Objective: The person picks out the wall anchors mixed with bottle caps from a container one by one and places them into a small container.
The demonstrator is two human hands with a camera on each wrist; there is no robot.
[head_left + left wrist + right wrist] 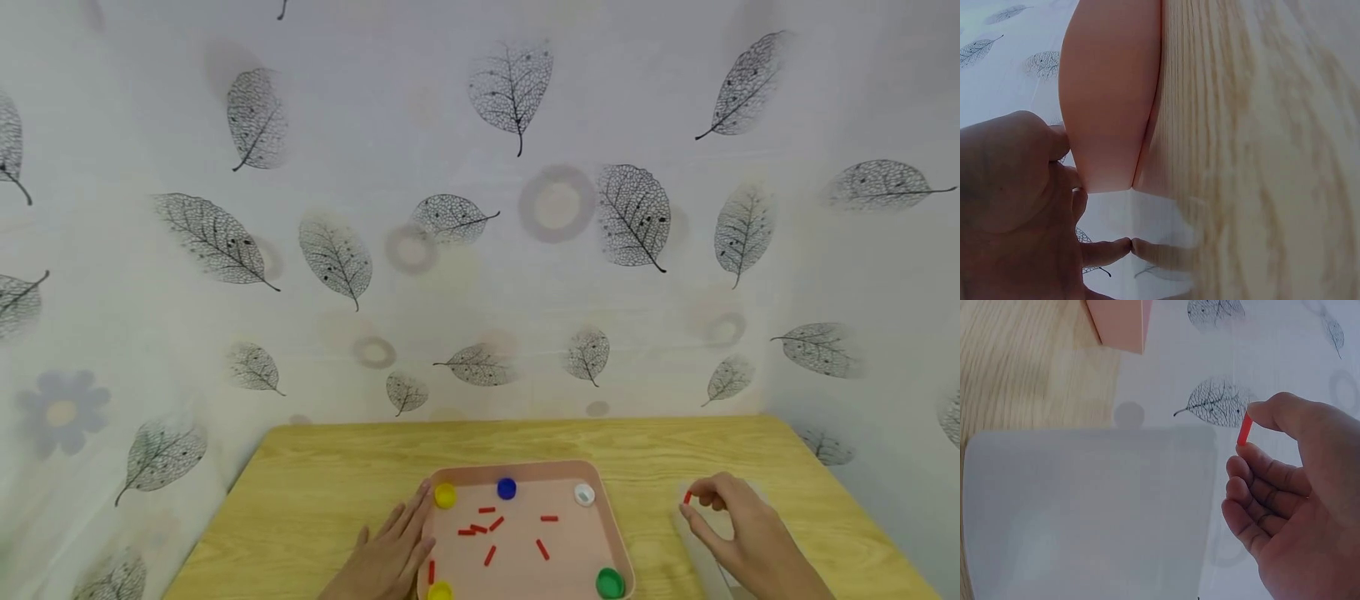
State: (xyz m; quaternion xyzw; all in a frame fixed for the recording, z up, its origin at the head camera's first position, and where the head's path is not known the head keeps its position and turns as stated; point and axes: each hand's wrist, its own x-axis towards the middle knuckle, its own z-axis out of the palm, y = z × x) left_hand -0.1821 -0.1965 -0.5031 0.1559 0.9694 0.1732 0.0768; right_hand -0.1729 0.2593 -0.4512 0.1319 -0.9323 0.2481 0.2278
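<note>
Between thumb and index finger my right hand (pixel 742 525) pinches a small red stick (pixel 1245 429), held over a whitish translucent box (pixel 1088 512). The other right fingers are loosely curled. My left hand (pixel 388 557) rests with mostly straight fingers against the left side of a pink tray (pixel 617 533). Several red sticks lie scattered in the tray, among them one red stick (pixel 549 518) at the right and one red stick (pixel 431 572) by the left wall. In the left wrist view, the left hand (pixel 1019 206) is beside the tray's outer wall (pixel 1110 94).
Round caps stand around the tray's inside: a yellow cap (pixel 445 496), a blue cap (pixel 507 488), a white cap (pixel 584 495), a green cap (pixel 610 582) and another yellow cap (pixel 440 592). The wooden table (pixel 322 467) meets a leaf-patterned wall (pixel 465 308) behind.
</note>
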